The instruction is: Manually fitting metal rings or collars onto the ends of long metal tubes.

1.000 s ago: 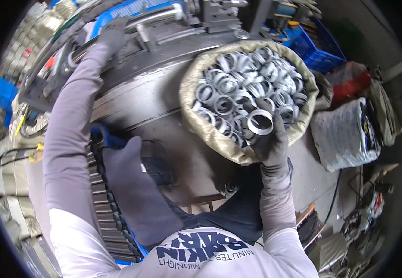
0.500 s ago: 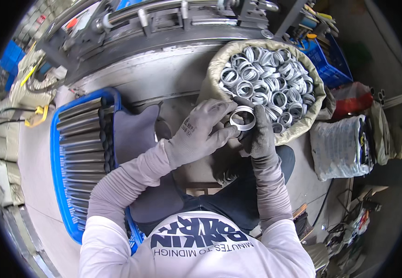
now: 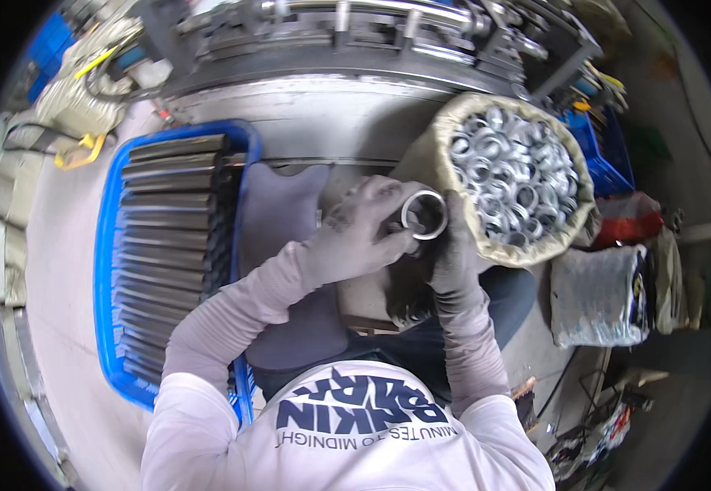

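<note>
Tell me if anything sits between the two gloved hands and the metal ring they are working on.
Nothing visible does. The left hand and the right hand both already grip the metal ring directly, in front of the sack of rings.

Bright even daylight, strong fisheye bending

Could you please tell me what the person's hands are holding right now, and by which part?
A metal ring, held by its rim between both gloved hands: the left hand grips its left side, the right hand its right and lower edge.

Open tan sack [image 3: 445, 147] right, grey bag [image 3: 597, 295] beside
</note>
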Demonstrator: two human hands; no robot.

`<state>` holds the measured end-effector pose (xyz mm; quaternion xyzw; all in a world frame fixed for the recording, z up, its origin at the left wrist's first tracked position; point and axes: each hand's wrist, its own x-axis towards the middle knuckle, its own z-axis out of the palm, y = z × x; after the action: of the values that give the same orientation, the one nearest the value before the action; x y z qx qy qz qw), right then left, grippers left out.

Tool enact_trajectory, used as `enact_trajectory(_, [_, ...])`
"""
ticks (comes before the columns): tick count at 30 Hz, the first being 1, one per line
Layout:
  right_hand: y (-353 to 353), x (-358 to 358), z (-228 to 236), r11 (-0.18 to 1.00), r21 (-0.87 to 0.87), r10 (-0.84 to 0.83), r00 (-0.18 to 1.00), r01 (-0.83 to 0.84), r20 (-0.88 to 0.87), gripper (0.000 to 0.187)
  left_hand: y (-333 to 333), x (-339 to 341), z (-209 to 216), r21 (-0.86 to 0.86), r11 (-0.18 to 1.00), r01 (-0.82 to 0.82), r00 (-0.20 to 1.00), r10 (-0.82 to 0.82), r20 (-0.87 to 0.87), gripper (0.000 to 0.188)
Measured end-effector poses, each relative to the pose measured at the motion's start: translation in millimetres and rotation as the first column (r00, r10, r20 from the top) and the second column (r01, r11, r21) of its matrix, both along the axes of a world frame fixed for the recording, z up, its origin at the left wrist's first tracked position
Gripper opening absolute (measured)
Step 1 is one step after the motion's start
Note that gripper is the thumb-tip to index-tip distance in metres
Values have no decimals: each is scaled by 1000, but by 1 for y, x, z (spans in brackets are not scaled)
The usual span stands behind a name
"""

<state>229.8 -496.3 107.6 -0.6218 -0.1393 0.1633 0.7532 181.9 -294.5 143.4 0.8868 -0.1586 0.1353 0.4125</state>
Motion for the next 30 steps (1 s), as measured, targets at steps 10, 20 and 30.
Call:
enact_trajectory(10, [32,0,-19,913,387,52,904,129,-424,56,10,-12,-30,285,941,-183,902,45,430,38])
enact_trajectory(20, [-37,21,-35,834,-418,0,758,360,652,39,364,-90,-183,835,325,-445,859,417,296,48])
enact_trajectory(30, [-9,21,-39,996,-14,-75,950,83,302,33,332,-87,-98,830,341,-441,750,648,133,44])
